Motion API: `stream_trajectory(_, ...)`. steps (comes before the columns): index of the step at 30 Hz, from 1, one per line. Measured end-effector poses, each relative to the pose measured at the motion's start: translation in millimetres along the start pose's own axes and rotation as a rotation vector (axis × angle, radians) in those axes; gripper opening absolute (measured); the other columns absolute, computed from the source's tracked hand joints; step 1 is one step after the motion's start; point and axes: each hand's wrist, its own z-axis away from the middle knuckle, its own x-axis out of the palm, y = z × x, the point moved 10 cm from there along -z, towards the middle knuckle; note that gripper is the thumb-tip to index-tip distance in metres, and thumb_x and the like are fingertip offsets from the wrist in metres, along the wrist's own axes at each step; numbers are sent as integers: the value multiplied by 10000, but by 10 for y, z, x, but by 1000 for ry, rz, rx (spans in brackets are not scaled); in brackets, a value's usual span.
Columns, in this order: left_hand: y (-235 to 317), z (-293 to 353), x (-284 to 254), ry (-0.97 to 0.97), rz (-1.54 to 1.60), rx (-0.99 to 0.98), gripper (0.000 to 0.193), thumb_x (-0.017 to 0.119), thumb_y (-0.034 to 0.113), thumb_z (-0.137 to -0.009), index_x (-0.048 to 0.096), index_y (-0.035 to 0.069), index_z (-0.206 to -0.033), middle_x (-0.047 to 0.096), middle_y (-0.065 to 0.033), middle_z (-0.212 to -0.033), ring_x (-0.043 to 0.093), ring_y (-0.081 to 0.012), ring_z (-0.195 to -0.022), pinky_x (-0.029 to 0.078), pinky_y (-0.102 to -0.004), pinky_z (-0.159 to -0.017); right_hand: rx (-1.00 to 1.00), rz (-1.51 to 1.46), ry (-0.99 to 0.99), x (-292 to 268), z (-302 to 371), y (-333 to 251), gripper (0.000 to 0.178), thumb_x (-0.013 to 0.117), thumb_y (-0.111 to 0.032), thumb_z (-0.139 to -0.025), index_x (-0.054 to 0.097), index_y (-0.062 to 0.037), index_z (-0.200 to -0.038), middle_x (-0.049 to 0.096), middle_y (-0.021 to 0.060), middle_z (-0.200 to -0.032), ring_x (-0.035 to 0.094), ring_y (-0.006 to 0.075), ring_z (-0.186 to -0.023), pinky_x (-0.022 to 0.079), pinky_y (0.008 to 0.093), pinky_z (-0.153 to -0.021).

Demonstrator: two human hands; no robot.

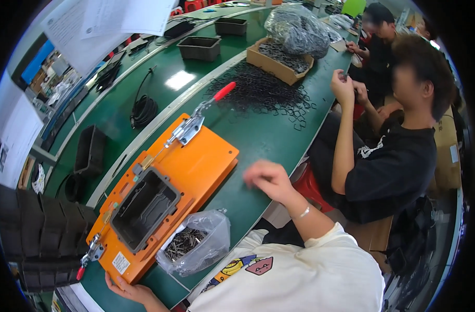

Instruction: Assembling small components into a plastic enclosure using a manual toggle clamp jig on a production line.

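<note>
1. The green workbench runs diagonally across the view, carrying everything in the centre.
2. A co-worker in a black top sits at its right side, both hands raised near each other.
3. The orange fixture lies at a slant on the near part of the bench.
4. The dark grey box sits in the fixture's lower half, open side up.
5. A cardboard tray of dark parts stands farther up the bench, beside a loose spread of black clips.
6. A clear plastic bag stands open against the fixture's near edge.
7. The left hand touches the fixture's bottom corner; I cannot tell how firmly it grips.
8. The right hand, blurred, is over the bench right of the fixture, fingers partly bent; whether it holds anything cannot be told.
9. Two red-tipped toggle clamps stand at the fixture's opposite ends.
10. Small metal pins fill the bag.
</note>
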Motion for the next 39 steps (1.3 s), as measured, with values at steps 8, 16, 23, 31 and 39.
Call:
stream_trajectory(8, -167, -102, -125, -8, -34, 19, 376, 461, 233, -989, 450, 51, -1317, 482, -145, -1288, 514, -232, -1144, 436, -356, -980, 565, 59, -1205, 522, 1529, 758, 357, 501, -16, -684, 720, -16, -966, 648, 127, -699, 617, 238, -632, 482, 353, -581)
stream_trajectory(16, -18, -70, -76, 4, -114, 40, 386, 440, 240, -991, 443, 41, -1322, 474, -168, -1282, 511, -243, -1151, 450, -356, -974, 1020, 1205, 37, -1285, 946, 872, 605, 531, -96, -739, 374, 179, -1254, 647, 307, -879, 659, 422, -850, 533, 476, -758)
stream_trajectory(23, -87, -49, -76, 40, -75, 5, 402, 448, 232, -982, 431, 21, -1324, 479, -178, -1287, 519, -247, -1146, 440, -355, -985, 728, 1326, 298, -1461, 504, -79, 716, 502, -38, -807, 196, 79, -1444, 609, 217, -704, 598, 371, -621, 489, 448, -613)
stream_trajectory(31, -149, -50, -118, 58, -17, -45, 410, 450, 214, -971, 415, 17, -1328, 483, -184, -1293, 515, -260, -1165, 430, -361, -995, -346, 679, -240, 386, -142, -945, 272, 738, -136, -744, 666, -64, -997, 520, 42, -672, 532, 223, -565, 423, 350, -525)
stream_trajectory(39, -112, -50, -85, 29, -18, -10, 406, 447, 212, -969, 415, 17, -1323, 480, -174, -1294, 515, -254, -1162, 421, -364, -1000, -661, 438, -196, 1258, -530, -1223, 246, 725, -159, -766, 628, -57, -968, 567, 41, -861, 577, 224, -811, 431, 341, -676)
